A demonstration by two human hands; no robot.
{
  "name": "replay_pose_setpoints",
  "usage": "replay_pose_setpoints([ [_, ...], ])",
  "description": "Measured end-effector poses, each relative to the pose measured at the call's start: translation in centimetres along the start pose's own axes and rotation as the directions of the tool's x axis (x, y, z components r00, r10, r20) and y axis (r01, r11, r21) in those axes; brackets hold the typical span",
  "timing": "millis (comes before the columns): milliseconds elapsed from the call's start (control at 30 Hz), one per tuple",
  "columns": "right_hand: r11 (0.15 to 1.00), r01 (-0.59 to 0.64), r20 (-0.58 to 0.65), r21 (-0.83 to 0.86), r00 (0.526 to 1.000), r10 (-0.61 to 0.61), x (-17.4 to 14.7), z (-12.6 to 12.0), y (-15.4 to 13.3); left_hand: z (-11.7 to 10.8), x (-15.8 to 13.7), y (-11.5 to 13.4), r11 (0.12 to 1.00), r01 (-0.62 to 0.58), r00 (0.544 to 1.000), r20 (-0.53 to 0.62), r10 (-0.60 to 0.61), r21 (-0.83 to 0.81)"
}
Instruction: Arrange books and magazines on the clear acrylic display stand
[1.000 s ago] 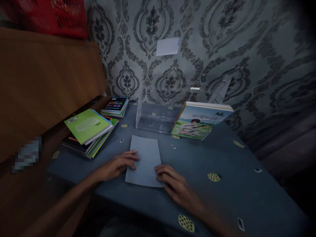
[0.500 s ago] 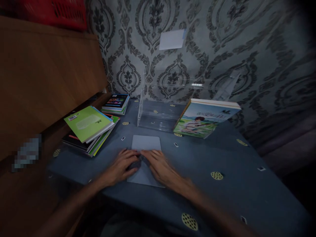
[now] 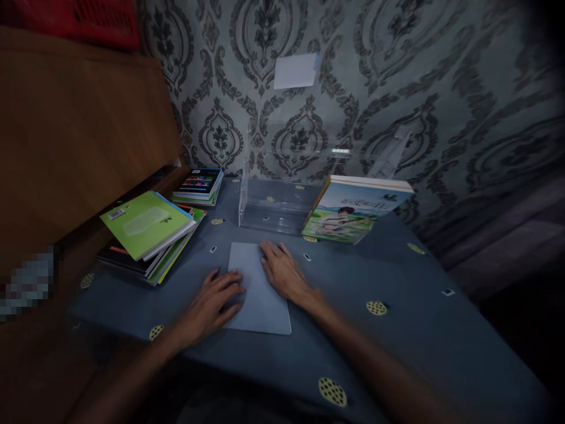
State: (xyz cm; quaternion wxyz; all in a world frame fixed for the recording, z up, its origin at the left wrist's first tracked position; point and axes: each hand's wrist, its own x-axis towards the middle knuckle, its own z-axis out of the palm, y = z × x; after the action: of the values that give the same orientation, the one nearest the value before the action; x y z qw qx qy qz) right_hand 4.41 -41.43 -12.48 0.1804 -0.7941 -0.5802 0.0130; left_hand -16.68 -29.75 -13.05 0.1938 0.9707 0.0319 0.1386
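The pale flat booklet (image 3: pixel 262 309) lies below the centre of the frame, square under my palms, on the patterned tablecloth (image 3: pixel 353 347). My left hand (image 3: pixel 215 306) rests over its left edge and my right hand (image 3: pixel 282 272) over its upper right side, both with fingers spread and nothing gripped. I judge the step in hand to be pressing and smoothing the cover; the next move calls for even, light pressure outward, one palm steadying so the booklet doesn't skid. Beyond it, mid-frame, is a clear stand (image 3: pixel 273 222), with an illustrated book (image 3: pixel 348 215) tilted at its right end. Left of centre sits a book stack (image 3: pixel 148 227).
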Motion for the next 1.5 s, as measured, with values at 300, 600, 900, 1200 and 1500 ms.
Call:
replay_pose_setpoints([
  [300, 0.996, -0.07, -0.017, 0.046, 0.997, 0.071, -2.1, -0.6, 1.6, -0.5, 0.9, 1.4, 0.995, -0.012, 0.999, 0.045, 0.008, 0.099],
  [600, 0.998, -0.023, 0.052, 0.051, 0.998, 0.021, -2.8, -0.9, 2.3, 1.6, 2.9, 6.4, 0.988, -0.146, 0.966, 0.222, 0.131, 0.052],
  [900, 0.998, 0.036, 0.259, 0.058, 0.965, -0.05, -3.4, -2.0, 3.4, 1.7, 2.1, 6.2, 0.991, -0.133, 0.978, 0.159, 0.136, -0.029],
  [1200, 0.989, 0.042, 0.373, 0.141, 0.923, -0.092, -7.3, -3.8, 2.7, 1.0, 1.6, 4.0, 0.963, 0.073, 0.989, -0.106, -0.103, -0.26],
  [1500, 0.98, -0.018, 0.418, 0.198, 0.906, -0.068, -7.5, -5.0, 2.0, 3.8, 2.2, -1.2, 0.847, 0.267, 0.904, -0.186, -0.386, -0.46],
])
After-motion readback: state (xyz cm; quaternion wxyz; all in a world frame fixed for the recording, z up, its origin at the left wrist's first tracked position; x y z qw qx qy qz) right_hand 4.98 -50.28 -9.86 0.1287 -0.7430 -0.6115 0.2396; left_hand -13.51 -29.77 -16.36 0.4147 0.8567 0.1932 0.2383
